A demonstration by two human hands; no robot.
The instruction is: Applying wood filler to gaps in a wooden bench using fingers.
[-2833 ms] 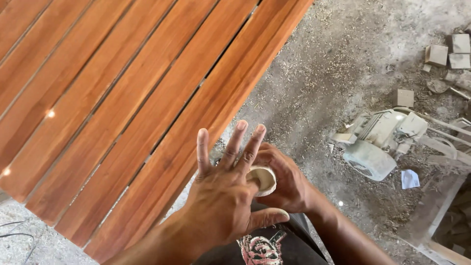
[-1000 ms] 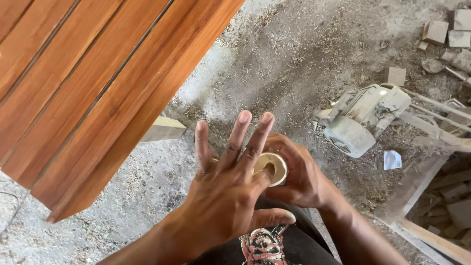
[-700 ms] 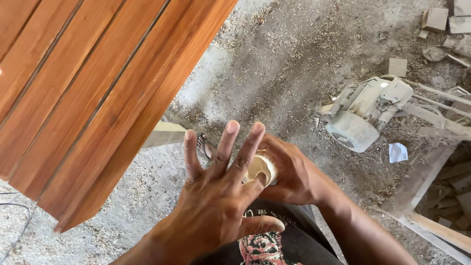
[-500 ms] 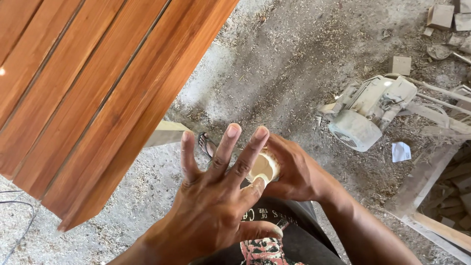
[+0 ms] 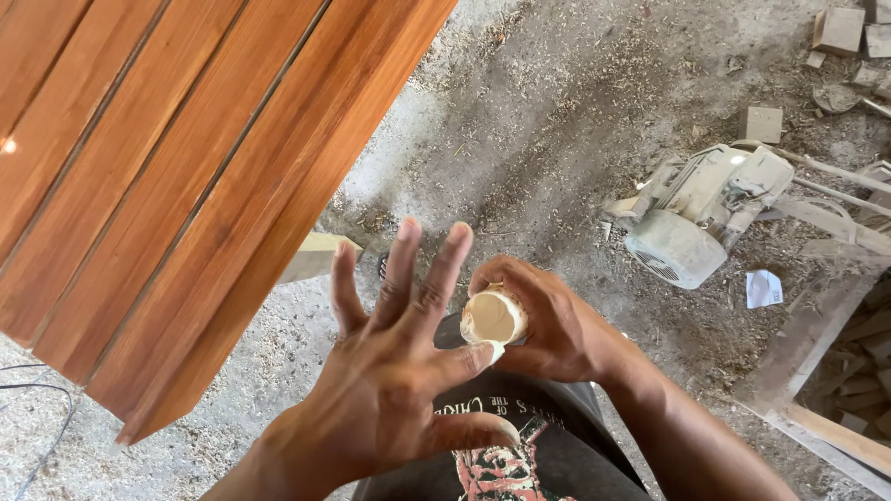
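I take the small round container [image 5: 494, 317] as my landmark, a pale tub of tan paste held in front of the person's chest, over the dark printed shirt [image 5: 506, 455]. The right hand [image 5: 548, 325] has its fingers curled fully around the tub's side from the right, a firm wrap with the open mouth facing up toward the camera. The left hand [image 5: 394, 390] sits just left of the tub, fingers fanned wide and holding nothing; only one fingertip [image 5: 492, 352] reaches the tub, at its lower rim, with a pale dab on it. I think that dab is paste, though the view is too small to be sure.

Compared with a second ago, that fingertip has slid from across the mouth of the tub down to its lower edge, and the other fingers have lifted clear, so I judge that a scoop of paste has just been taken up. The tub itself has hardly moved in the right hand.

Up and to the left of the tub lies the reddish-brown slatted wood panel [image 5: 176, 176], its corner well apart from both hands. To the right of the tub, on the sawdust-covered floor [image 5: 538, 121], rests a dusty grey electric motor [image 5: 705, 213] with wood offcuts beyond it.
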